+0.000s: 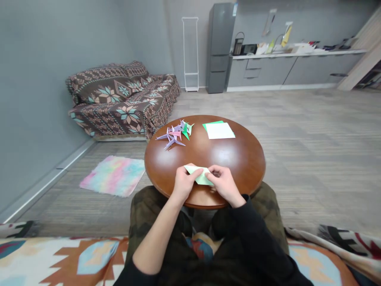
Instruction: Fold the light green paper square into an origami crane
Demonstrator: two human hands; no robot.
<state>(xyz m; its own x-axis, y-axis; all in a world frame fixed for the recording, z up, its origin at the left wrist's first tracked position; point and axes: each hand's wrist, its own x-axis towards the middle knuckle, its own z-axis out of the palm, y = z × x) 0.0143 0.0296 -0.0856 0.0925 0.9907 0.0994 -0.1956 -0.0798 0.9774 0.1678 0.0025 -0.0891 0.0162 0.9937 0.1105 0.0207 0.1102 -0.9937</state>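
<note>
- A pale green, angular folded piece of thin paper (203, 180) is held over the near edge of the round, glossy brown wooden table (248, 161); whether the tabletop is touched cannot be told.
- Its left part is pinched by the left hand (183, 182), thumb on top; its right part is gripped by the right hand (224, 181). The fingers underneath are hidden.
- If the two sides were pulled unevenly, a crease could be set crooked or the paper torn.
- If either pinch were loosened, layers could be sprung open.
- By a careless forward reach, the lilac, pink and green pointed folded-paper figures (174, 135) could be knocked.
</note>
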